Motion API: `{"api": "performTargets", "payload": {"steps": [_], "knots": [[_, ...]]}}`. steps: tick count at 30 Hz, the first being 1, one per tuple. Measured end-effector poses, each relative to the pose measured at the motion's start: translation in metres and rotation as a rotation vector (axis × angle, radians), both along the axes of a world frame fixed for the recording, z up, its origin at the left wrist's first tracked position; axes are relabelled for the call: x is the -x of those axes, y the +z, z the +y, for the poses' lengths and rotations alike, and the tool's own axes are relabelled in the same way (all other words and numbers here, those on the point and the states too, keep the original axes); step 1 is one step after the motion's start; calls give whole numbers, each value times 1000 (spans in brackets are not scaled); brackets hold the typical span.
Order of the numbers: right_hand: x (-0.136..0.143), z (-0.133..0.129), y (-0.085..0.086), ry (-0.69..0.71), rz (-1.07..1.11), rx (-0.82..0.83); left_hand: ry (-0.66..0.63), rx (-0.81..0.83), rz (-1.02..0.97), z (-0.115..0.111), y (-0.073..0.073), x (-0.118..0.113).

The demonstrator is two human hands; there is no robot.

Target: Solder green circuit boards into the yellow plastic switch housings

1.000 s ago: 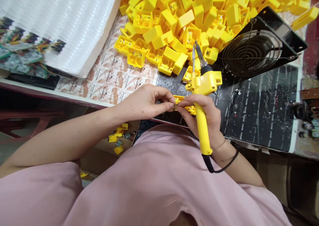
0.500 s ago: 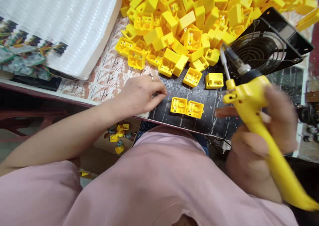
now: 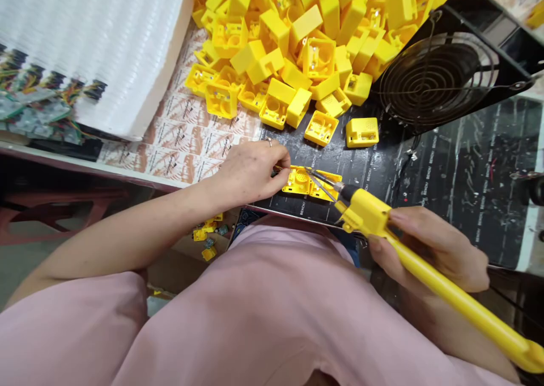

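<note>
The soldering iron point(image 3: 368, 211), grasped by its handle in the right hand point(image 3: 440, 250), could scorch plastic if it slipped, since its tip hangs over the yellow housings point(image 3: 297, 189); it could also burn the left hand point(image 3: 260, 169) (fingertips drawn together close by, though whether on a wire cannot be told); the two housings sit side by side, open faces up, near the dark surface's point(image 3: 393, 173) front edge, their insides showing moulded recesses.
</note>
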State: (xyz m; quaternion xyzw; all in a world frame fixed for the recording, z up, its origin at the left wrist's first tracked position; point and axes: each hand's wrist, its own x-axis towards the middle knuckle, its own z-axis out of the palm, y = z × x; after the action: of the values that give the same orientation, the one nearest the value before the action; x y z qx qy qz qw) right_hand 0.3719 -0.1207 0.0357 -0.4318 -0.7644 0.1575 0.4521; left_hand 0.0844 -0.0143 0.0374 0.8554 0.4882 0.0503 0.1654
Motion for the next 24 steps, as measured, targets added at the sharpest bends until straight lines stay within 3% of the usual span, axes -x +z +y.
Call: {"api": "performTargets", "payload": {"steps": [3,8,13,24], "knots": [[13,8,8,101,-88,-95,1,-11,94,-1,4,-4],[25,15,10,69,-182,-162,-23,-73,174,-3,7,-7],[22,17,14,122,-243,-147,-57,-146,224,-3,10,-10],[19,17,17,172,-233,-154,-63,-116,286,-1,13,-12]]}}
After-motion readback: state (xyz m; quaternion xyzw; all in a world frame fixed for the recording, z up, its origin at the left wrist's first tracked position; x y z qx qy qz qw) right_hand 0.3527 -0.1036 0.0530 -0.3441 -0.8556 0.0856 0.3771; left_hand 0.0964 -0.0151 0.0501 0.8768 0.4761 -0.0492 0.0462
